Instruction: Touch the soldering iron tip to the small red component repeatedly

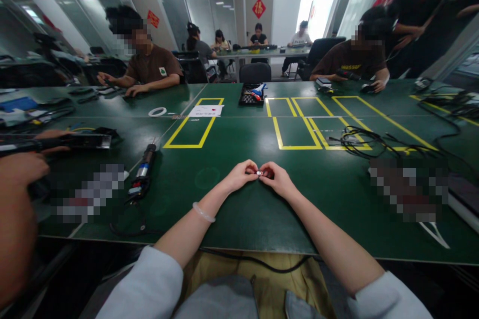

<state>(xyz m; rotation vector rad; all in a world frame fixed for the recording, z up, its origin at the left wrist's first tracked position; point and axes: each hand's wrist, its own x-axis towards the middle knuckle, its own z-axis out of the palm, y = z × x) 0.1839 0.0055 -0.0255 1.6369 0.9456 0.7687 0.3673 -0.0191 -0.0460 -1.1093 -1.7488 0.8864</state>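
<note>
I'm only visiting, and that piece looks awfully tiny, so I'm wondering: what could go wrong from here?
The small shiny piece is pinched at the fingertips of the left hand and right hand, so it might slip and be hard to find.

The black cable hangs at the table's near edge, close to the person's lap; it could snag if they shift.

The cylindrical tool lies near the left forearm, which might knock it.

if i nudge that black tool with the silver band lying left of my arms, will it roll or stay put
The black tool might roll slightly, since its barrel looks rounded. Its bulkier near end may check that. Being straight-bodied, it's probably stiff.
</note>
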